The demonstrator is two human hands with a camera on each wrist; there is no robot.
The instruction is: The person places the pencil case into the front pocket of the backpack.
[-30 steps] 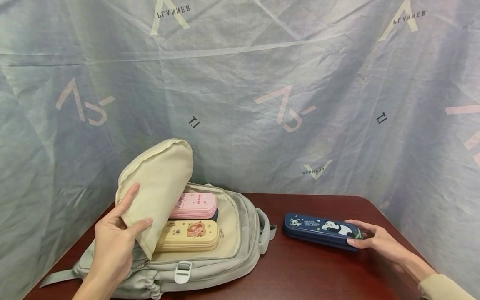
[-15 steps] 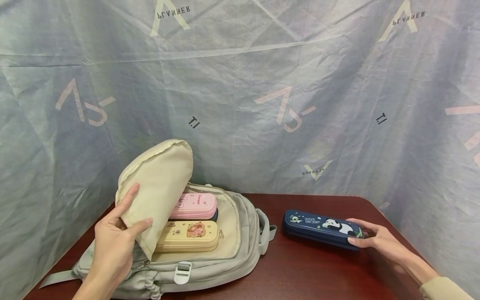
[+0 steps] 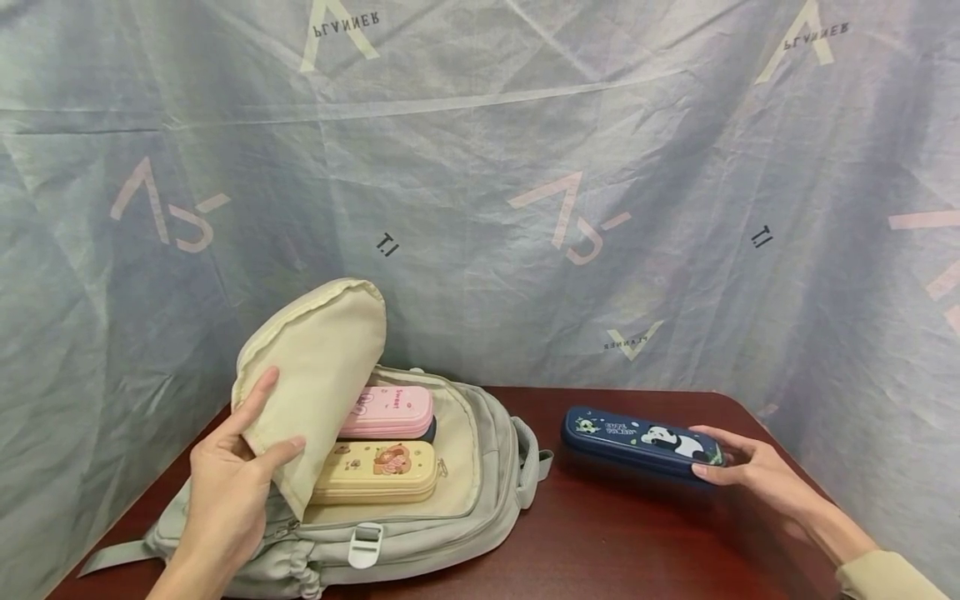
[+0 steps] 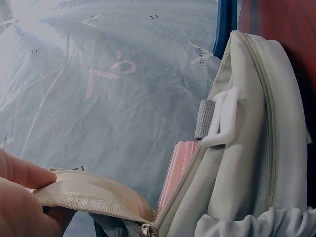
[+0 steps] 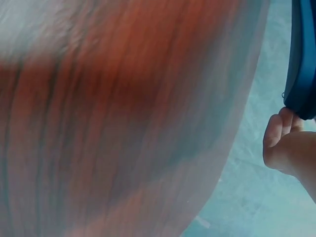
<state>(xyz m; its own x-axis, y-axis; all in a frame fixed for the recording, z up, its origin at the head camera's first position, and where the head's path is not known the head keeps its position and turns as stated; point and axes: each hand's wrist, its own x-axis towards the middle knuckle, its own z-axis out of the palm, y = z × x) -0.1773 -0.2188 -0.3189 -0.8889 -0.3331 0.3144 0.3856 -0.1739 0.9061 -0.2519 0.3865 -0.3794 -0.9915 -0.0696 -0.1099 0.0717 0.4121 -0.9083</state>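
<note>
My left hand (image 3: 232, 475) pinches the edge of the cream-lined flap (image 3: 318, 367) of a grey-green backpack (image 3: 487, 500), holding it raised. Inside the open compartment lie a pink pencil case (image 3: 397, 410), with a dark blue one (image 3: 431, 430) partly showing beneath it, and a yellow pencil case (image 3: 390, 468) nearer me. To the right, my right hand (image 3: 757, 475) grips the right end of a navy pencil case (image 3: 630, 442) with a panda picture, thumb at the front side. Its left end is tipped up, and it appears just above the table. The right wrist view shows its end (image 5: 302, 94) at my fingers.
Everything is on a dark red wooden table (image 3: 600, 550). A grey printed cloth (image 3: 480, 208) hangs behind and along the sides. The backpack's loop strap (image 3: 528, 450) points toward the navy case, and another strap (image 3: 120, 554) trails off left.
My right hand has raised the navy panda pencil case slightly, its left end higher than before and shifted a little left. The left hand and flap have stayed put.
</note>
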